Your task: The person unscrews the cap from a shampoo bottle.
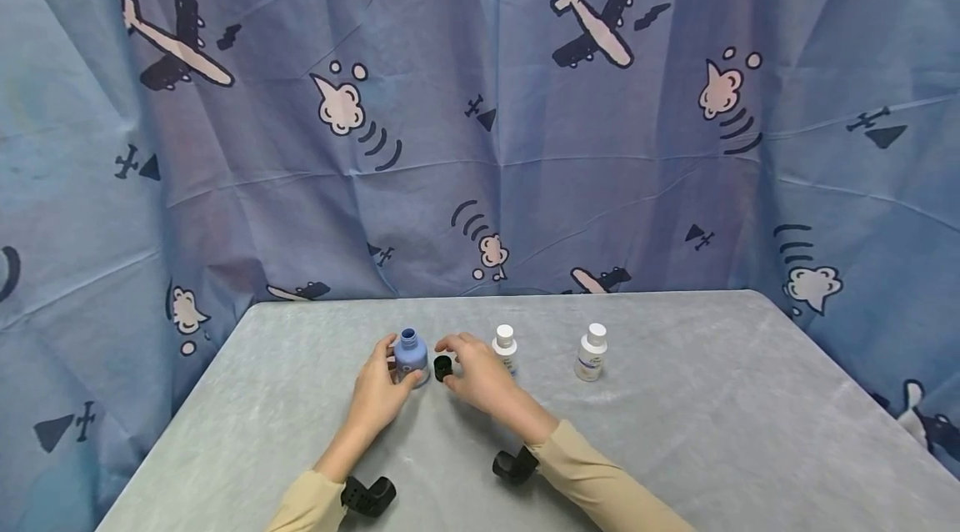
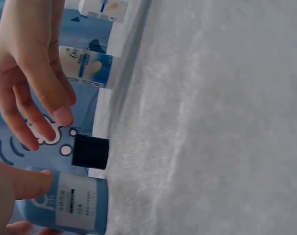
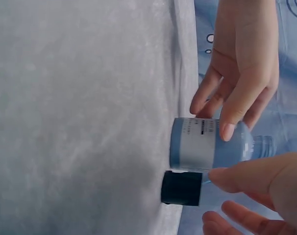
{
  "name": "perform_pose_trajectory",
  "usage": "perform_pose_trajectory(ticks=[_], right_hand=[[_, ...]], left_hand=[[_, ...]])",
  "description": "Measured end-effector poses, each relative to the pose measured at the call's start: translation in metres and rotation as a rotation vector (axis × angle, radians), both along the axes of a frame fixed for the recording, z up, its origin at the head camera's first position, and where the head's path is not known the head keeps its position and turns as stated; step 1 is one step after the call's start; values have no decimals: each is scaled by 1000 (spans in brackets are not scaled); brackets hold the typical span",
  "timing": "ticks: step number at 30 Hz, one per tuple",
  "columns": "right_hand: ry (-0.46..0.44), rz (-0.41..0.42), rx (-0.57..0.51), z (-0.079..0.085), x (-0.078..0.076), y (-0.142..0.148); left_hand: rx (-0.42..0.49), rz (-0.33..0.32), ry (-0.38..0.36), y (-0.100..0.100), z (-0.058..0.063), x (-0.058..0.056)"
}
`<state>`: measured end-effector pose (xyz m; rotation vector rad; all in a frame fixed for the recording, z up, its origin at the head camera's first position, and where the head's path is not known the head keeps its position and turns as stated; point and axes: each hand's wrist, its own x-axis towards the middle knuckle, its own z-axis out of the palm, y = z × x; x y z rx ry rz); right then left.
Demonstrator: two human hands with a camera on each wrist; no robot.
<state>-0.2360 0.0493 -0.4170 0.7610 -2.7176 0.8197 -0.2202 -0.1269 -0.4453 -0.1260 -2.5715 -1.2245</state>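
Observation:
A blue bottle with a white label stands upright on the table, its neck bare and uncapped. My left hand holds it from the left, thumb in front and fingers partly hidden behind. Beside the bottle, on its right, a black cap sits on the table. Over the cap hovers my right hand, fingers loosely spread with nothing between them. The left wrist view shows a gap between the right thumb and the black cap.
Behind the right hand a white bottle is partly hidden. Farther right stands another white-capped bottle. A pale grey cloth covers the table; a blue printed curtain hangs along its back edge.

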Motion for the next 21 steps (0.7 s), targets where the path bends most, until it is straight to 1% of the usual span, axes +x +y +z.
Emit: perform_pose_trajectory(ticks=[3,7,11,14,18,21], right_hand=[[29,5,-25,5,3,2],[80,7,-58,9,6,7],[140,11,-74,11,9,13],[178,15,-79,10,12,17],[217,-2,-80,8,15,23],[255,-13,-81,9,16,27]], left_hand=[[-1,8,-24,-2,5,4],[-38,18,-29,-5,11,12],[-52,28,-71,-4,17,21],[-53,24,-110,-1,22,29],[-76,27,-129,5,27,40],[-93,33,-138,9,31,45]])
